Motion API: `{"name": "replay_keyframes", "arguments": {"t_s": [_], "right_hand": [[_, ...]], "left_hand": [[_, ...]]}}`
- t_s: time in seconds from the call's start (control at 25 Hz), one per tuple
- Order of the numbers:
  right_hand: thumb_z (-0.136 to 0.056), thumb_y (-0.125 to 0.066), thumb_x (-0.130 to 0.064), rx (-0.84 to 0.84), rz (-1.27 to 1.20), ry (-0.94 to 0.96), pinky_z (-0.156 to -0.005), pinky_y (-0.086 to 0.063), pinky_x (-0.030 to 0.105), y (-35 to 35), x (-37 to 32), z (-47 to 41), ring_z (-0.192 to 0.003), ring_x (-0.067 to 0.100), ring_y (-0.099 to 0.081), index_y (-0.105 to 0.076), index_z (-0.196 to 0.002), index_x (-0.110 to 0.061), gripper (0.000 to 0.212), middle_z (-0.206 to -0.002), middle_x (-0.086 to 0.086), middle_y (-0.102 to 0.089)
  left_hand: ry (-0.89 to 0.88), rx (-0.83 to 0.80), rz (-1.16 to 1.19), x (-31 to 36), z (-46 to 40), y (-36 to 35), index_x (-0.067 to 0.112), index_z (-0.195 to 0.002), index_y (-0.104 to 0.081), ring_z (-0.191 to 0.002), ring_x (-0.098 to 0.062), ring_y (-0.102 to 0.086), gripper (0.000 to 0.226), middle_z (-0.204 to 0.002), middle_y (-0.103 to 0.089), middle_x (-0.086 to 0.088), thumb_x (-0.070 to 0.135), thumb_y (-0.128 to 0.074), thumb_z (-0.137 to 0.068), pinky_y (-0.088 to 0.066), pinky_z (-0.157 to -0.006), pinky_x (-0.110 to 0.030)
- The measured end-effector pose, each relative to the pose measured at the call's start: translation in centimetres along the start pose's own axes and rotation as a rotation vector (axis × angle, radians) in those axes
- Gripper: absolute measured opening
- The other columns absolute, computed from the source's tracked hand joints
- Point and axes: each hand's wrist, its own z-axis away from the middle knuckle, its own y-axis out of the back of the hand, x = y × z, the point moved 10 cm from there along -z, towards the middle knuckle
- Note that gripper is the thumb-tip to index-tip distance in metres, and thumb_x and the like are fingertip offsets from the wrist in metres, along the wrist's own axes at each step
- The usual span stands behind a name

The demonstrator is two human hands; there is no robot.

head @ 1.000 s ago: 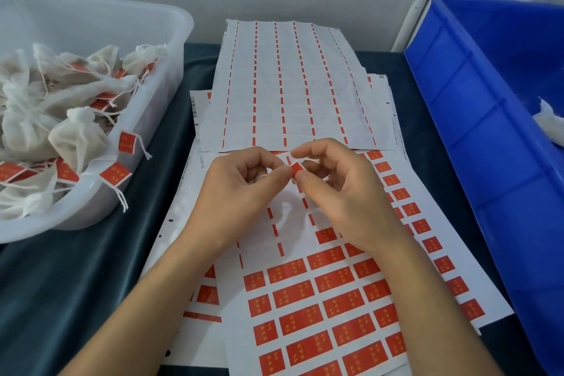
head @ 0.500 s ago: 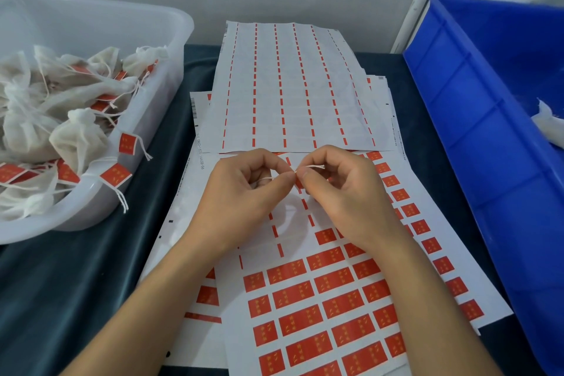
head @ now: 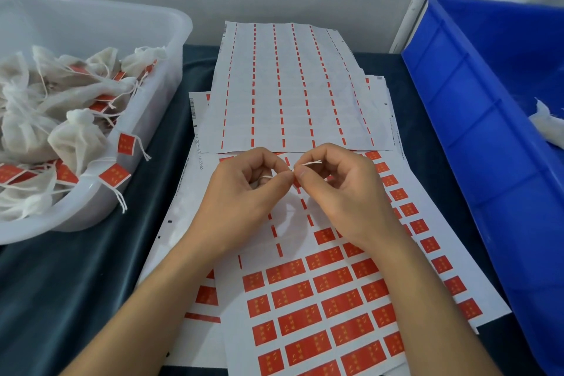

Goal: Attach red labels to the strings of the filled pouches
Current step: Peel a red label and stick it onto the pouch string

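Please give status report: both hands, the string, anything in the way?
Left hand and right hand both pinch the white string above the label sheet. Label hidden behind fingers. Nothing in the way.

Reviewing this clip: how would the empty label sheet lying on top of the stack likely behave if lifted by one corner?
The empty label sheet would probably flop and bend: it looks thin and already curls slightly at its edges. Likely very light. Its glossy backing may slide easily over the sheets beneath.
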Motion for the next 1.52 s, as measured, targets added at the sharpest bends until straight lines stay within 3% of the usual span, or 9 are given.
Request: {"name": "replay_keyframes", "arguments": {"t_s": [0.36, 0.52, 0.96, 1.52], "right_hand": [[-0.099, -0.066, -0.024, 0.0, 0.007, -0.009, -0.073, -0.055, 0.013, -0.14, 0.15, 0.02, -0.092, 0.004, -0.067, -0.068, -0.093, -0.032, 0.01, -0.085, -0.017, -0.07], [-0.099, -0.067, -0.025, 0.012, -0.021, -0.022, -0.075, -0.057, 0.016, 0.02, 0.29, -0.01, -0.092, 0.006, -0.069, -0.071, -0.095, -0.03, 0.007, -0.087, -0.016, -0.072], [-0.099, -0.067, -0.024, 0.002, -0.059, -0.001, -0.075, -0.057, 0.017, 0.03, -0.04, 0.04, -0.091, 0.008, -0.07, -0.071, -0.094, -0.03, 0.008, -0.087, -0.016, -0.072], [-0.098, -0.065, -0.029, 0.011, -0.058, -0.013, -0.072, -0.054, 0.012, -0.05, 0.47, -0.06, -0.09, 0.007, -0.068, -0.069, -0.095, -0.03, 0.005, -0.087, -0.016, -0.07]], "left_hand": [[-0.016, -0.016, -0.021, -0.02, -0.04, -0.15, 0.032, -0.086, -0.072, -0.051, -0.006, -0.05, 0.012, -0.067, -0.06, -0.006, 0.031, -0.069, -0.098, -0.045, -0.051, -0.011], [-0.026, -0.047, 0.009, 0.07, -0.2, -0.09, 0.033, -0.086, -0.074, -0.053, -0.02, -0.05, 0.012, -0.063, -0.055, -0.011, 0.033, -0.069, -0.098, -0.045, -0.052, -0.012], [-0.024, -0.026, 0.011, 0.16, 0.05, -0.02, 0.031, -0.087, -0.073, -0.05, -0.005, -0.049, 0.012, -0.064, -0.058, -0.008, 0.033, -0.069, -0.098, -0.046, -0.052, -0.012], [-0.027, -0.033, 0.02, 0.06, 0.1, -0.34, 0.033, -0.093, -0.071, -0.056, -0.004, -0.054, 0.009, -0.069, -0.063, 0.006, 0.034, -0.066, -0.1, -0.046, -0.055, -0.011]]}}
